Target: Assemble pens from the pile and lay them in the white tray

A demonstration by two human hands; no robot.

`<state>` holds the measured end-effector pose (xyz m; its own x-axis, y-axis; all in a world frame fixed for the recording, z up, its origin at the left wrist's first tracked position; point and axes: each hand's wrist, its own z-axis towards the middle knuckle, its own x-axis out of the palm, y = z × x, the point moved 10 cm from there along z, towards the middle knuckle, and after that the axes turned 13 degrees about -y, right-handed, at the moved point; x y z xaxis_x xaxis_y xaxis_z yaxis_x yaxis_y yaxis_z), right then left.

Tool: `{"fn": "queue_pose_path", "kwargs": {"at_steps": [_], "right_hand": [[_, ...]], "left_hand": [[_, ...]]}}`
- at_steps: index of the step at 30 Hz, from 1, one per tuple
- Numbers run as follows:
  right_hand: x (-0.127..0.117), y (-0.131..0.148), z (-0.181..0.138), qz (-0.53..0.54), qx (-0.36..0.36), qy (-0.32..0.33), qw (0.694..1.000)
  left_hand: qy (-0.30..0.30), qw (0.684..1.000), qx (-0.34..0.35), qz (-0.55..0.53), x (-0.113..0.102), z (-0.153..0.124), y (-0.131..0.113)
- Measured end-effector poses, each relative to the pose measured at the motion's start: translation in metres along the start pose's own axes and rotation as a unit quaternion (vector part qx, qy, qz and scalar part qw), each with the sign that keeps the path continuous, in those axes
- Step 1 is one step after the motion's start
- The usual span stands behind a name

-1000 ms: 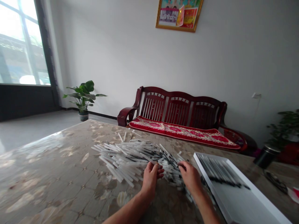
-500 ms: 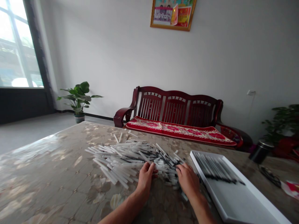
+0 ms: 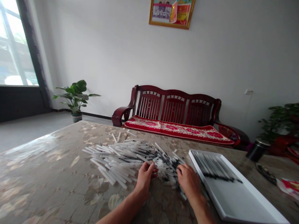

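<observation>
My left hand (image 3: 145,179) is closed in a pinch around a whitish pen barrel (image 3: 143,159), which slants up to the left from the fingertips. At the right edge of the pile my right hand (image 3: 188,178) has its fingers curled together; something dark shows at the fingertips, too small to name. Beyond and between both hands spreads a loose heap of white translucent pen barrels (image 3: 112,166). Small black and clear pen parts (image 3: 169,174) lie mixed on the heap's right side. To the right, a white tray (image 3: 240,207) holds a row of black-tipped pens (image 3: 216,168).
The patterned tabletop (image 3: 58,168) carries everything. At its right stand a black cylinder (image 3: 258,150), a dark cable (image 3: 266,174) and a red-and-white packet (image 3: 291,186). Behind are a red wooden bench (image 3: 175,107) and a potted plant (image 3: 76,96).
The view has shifted slightly, moving the scene a little left. My right hand has drawn back slightly from the heap, its fingers more curled. My left hand still pinches the pen barrel.
</observation>
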<state>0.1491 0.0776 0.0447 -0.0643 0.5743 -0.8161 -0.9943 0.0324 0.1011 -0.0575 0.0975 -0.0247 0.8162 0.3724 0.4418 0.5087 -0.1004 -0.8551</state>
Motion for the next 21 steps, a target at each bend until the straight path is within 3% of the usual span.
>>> {"fn": "queue_pose_path", "kwargs": {"at_steps": [5,11,16,21], "right_hand": [[0.005,-0.003,-0.002,0.015,-0.006,-0.012,1.0],[-0.005,-0.007,0.0,0.032,-0.017,-0.083,0.996],[0.001,-0.012,0.003,0.01,-0.014,-0.049,0.999],[0.005,-0.038,0.005,-0.049,0.04,-0.01,0.998]], "left_hand": [[0.006,1.0,-0.015,-0.011,0.002,0.0,0.003],[0.009,0.999,-0.028,-0.019,0.004,0.0,0.005],[0.009,1.0,-0.025,-0.012,0.003,-0.002,0.004],[0.011,1.0,-0.022,-0.005,0.004,-0.002,0.004]]}}
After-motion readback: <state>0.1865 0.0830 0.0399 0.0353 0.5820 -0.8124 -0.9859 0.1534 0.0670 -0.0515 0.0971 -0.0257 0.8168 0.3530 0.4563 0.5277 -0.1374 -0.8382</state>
